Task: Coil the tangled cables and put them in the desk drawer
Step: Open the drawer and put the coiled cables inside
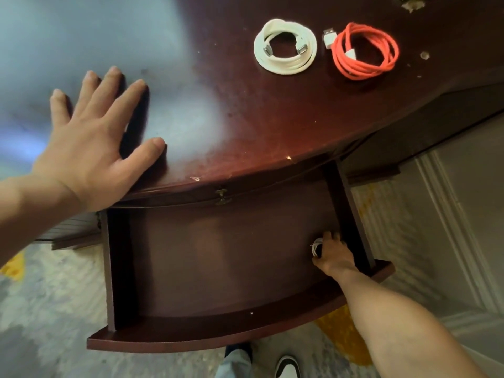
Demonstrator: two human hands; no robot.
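The desk drawer (pixel 218 336) stands pulled out under the dark wooden desk (pixel 245 118). Inside it, near the right wall, my right hand (pixel 334 255) grips a small coiled white cable (pixel 316 246), mostly hidden by the fingers. My left hand (pixel 92 143) rests flat on the desk top at the left, fingers spread and holding nothing. Far back on the desk lie a coiled cream cable (pixel 285 47) and, to its right, a coiled orange cable (pixel 365 51) with white plugs.
The drawer floor left of my right hand is bare wood. A brass catch (pixel 221 196) sits at the desk's front edge above the drawer. My shoes (pixel 286 365) stand on a patterned rug below. A white panelled wall runs at the right.
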